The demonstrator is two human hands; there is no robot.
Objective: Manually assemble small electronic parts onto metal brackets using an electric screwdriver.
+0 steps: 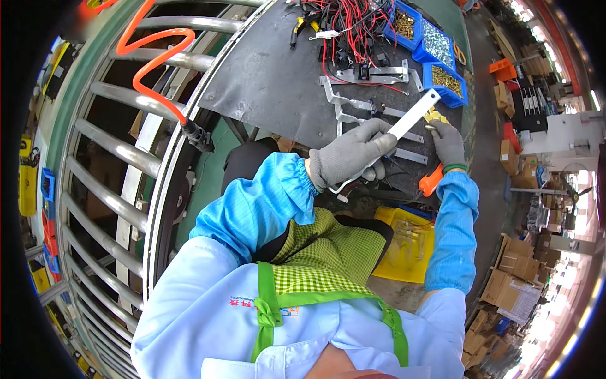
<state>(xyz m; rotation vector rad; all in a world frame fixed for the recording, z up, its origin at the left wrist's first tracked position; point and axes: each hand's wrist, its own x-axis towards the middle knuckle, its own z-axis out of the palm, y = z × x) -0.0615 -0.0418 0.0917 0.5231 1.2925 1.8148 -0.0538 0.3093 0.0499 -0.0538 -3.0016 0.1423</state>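
Note:
My left hand [353, 153], in a grey glove, is closed around a flat silver metal bracket [416, 114] with a hole near its far end. The bracket slants up to the right, and a white wire end shows below the hand. My right hand [449, 144], also gloved in grey, has its fingers curled beside the bracket's far end. Small yellow brass-coloured pieces [434, 116] show at its fingertips; whether they are gripped is unclear. Just below that hand is an orange tool handle [431, 181]. Several bent metal brackets [360, 104] lie on the dark table beyond my hands.
Red and black wires [347, 31] heap at the table's far side. Blue bins [445, 84] of small metal parts stand at the right. A yellow tray [404, 246] sits low by my lap. On the left are a roller conveyor [120, 151] and an orange coiled hose [158, 63].

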